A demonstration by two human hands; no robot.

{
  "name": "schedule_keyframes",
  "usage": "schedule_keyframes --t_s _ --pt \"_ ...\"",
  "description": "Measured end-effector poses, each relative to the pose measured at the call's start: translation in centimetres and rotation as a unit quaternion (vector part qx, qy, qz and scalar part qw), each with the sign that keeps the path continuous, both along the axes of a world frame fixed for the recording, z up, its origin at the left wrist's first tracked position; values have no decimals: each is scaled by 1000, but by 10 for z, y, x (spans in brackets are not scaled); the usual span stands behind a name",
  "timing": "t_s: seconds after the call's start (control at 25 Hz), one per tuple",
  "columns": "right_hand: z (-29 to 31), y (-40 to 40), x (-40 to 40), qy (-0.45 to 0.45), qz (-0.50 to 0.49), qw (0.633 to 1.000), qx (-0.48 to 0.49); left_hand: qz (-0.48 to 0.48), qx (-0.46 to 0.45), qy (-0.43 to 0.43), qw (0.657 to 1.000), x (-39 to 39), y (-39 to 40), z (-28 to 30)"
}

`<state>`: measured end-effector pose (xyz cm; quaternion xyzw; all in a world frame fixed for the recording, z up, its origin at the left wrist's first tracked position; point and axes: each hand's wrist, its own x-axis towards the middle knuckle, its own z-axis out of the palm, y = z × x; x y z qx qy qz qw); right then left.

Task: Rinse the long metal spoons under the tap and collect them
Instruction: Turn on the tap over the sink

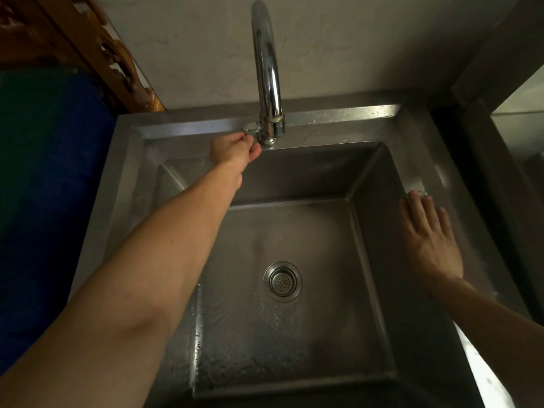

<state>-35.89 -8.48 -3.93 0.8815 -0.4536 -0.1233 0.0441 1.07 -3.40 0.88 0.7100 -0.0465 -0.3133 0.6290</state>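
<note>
Grip: we see the left hand (234, 151) pinching the small tap lever (250, 129), fingers curled round it; the right hand (429, 237) lies flat, fingers straight.
Right hand rests on: the sink's right rim (412, 160).
Tap (266, 69): chrome, upright at the far rim's middle.
Sink basin: steel, wet floor, round strainer (283, 281) at centre.
Spoons: we find none in view.
Far left: carved wooden piece (97, 45).

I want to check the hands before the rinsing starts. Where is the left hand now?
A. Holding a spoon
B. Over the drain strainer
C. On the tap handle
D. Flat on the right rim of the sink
C: the left hand pinches the tap handle at the tap's base.
</note>
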Motion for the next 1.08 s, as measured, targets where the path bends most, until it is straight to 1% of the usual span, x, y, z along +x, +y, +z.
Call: schedule_keyframes --t_s 0.08,0.12,0.16,0.2,0.28,0.36,0.4,0.44,0.48,0.52,0.76,0.92,1.08 --pt "1 0 0 -8 4 1000 -2 -34 0 -30 999 -3 4 -4" --pt "1 0 0 -9 4 1000 -1 -67 16 -70 995 -4 6 -6" --pt "1 0 -1 -7 2 1000 0 -104 47 -130 985 -4 9 -8" --pt "1 1 -1 -4 -2 1000 1 -140 86 -198 966 -4 12 -10" --pt "1 0 0 -1 -5 1000 2 -183 143 -334 913 -1 16 -11" --pt "1 0 0 3 0 1000 -2 -208 180 -462 843 2 19 -9" --pt "1 0 0 0 1 1000 -2 -220 192 -507 811 3 19 -7" --pt "1 0 0 -4 0 1000 -1 -230 199 -535 788 4 19 -5" --pt "1 0 0 -5 -1 1000 1 -238 204 -550 774 5 19 -3" --pt "1 0 0 -2 -1 1000 2 -241 206 -555 769 6 19 -2" --pt "2 1 0 11 -5 1000 5 -232 197 -550 778 6 19 8" --pt "2 0 0 1 -2 1000 9 -255 217 -569 751 10 17 15" --pt "1 1 -1 -3 -1 1000 4 -251 214 -555 763 10 17 20"
